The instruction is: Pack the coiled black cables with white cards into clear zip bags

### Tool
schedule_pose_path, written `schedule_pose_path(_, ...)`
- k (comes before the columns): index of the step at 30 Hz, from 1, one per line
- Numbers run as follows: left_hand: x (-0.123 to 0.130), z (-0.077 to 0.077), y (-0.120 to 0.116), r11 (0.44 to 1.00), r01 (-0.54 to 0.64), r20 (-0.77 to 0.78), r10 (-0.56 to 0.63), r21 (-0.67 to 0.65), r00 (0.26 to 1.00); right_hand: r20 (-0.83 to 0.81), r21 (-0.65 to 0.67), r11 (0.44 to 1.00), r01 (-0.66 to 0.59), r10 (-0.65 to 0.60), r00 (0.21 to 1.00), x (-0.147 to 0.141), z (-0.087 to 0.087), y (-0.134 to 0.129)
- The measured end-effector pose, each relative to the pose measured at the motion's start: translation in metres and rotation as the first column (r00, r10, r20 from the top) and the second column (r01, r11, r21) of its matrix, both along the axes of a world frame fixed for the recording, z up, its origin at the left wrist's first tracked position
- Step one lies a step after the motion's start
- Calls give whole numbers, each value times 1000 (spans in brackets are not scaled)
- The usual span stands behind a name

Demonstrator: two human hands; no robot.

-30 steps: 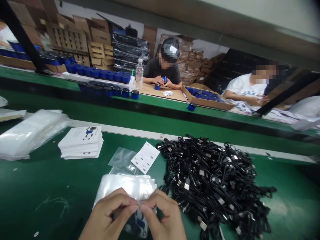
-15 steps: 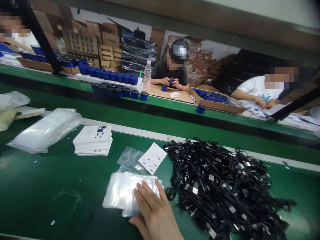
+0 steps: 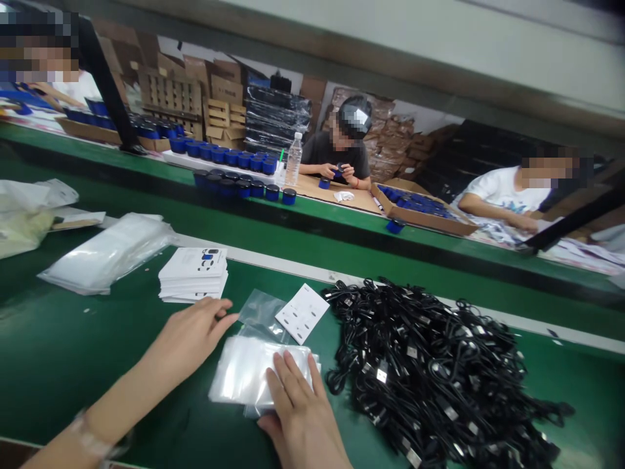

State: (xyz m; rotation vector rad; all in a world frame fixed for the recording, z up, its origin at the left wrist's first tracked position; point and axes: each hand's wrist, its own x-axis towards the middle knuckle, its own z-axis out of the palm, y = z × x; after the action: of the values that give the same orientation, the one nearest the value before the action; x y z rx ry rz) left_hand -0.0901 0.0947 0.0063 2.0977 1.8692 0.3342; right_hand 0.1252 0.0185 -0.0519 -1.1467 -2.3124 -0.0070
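My right hand (image 3: 303, 404) lies flat, fingers stretched out, on a stack of clear plastic bags (image 3: 239, 371). My left hand (image 3: 198, 332) is left of that stack, its fingers partly bent and the thumb apart from them, with nothing visible in it. Its fingertips come close to a single clear bag (image 3: 261, 311) above the stack. A white printed leaflet (image 3: 301, 314) partly covers that bag. Just beyond my left hand stands a pile of printed leaflets (image 3: 193, 273). To the right of my right hand spreads a large heap of black USB cables (image 3: 430, 371).
A thick pack of plastic bags (image 3: 105, 254) rests at the left of the green table. Across a raised green ledge, co-workers (image 3: 336, 150) sit among blue-and-black round containers (image 3: 234, 157), a water bottle (image 3: 293, 159) and a cardboard tray (image 3: 420, 212). A dark post (image 3: 110, 85) rises at left.
My left hand has come into view from the lower left and reached near the single bag. My right hand stays flat on the stack. The view has shifted slightly.
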Motion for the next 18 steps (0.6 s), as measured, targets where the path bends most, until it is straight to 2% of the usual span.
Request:
schedule_pose_path(2,22,1,27,999,-8,-43,7,-32,999,-21,-25,1000,4,-5,1000,-1,-2,0)
schedule_pose_path(5,40,-4,43,997,8,-61,-12,-73,998,-59,-59,998,4,-8,998,-4,-7,1)
schedule_pose_path(8,35,-3,39,998,9,4,-9,-59,1000,-89,-78,997,-12,5,996,-5,-9,2)
schedule_pose_path(12,11,10,23,997,-62,204,69,-43,977,-235,-66,997,-27,11,972,0,3,3)
schedule_pose_path(15,-1,19,5,993,-75,402,108,-96,909,-462,-161,987,7,-81,883,5,15,4)
schedule_pose_path(18,-1,19,-19,969,-55,594,192,-241,781,-647,-393,919,26,-296,703,9,20,6)
